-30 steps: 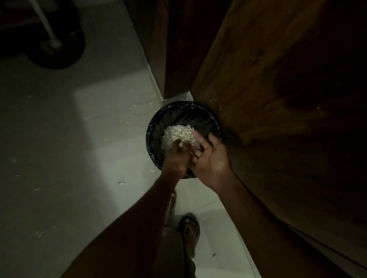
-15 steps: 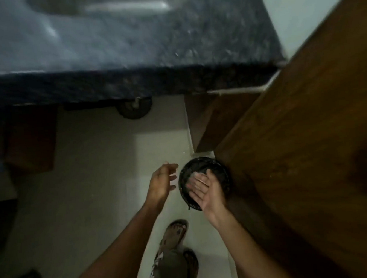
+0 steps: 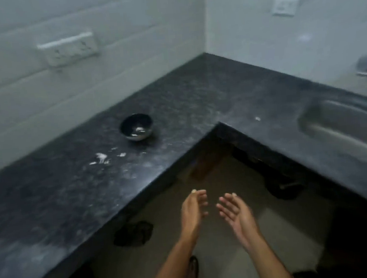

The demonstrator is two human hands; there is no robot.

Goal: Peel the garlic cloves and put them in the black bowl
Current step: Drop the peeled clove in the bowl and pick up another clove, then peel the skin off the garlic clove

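The black bowl [image 3: 136, 127] stands on the dark granite counter [image 3: 75, 194] at the left, with a few pale garlic pieces lying in its bottom. White scraps of garlic skin [image 3: 101, 157] lie on the counter just in front of the bowl. My left hand [image 3: 194, 209] and my right hand [image 3: 235, 212] hover side by side over the floor, well in front of the counter's inner corner. Both hands are empty, fingers straight and spread, palms turned towards each other. The picture is blurred by motion.
The counter runs in an L along tiled walls. A steel sink [image 3: 347, 132] is sunk into its right arm. Wall sockets [image 3: 68, 49] sit above the left arm, a switch [image 3: 285, 4] at the right. Dark sandals [image 3: 133, 233] lie on the floor under the counter edge.
My view has swung up from the black-lined bin on the floor to the counter. Both hands let the pile of garlic skins go into the bin and have drawn apart, empty.
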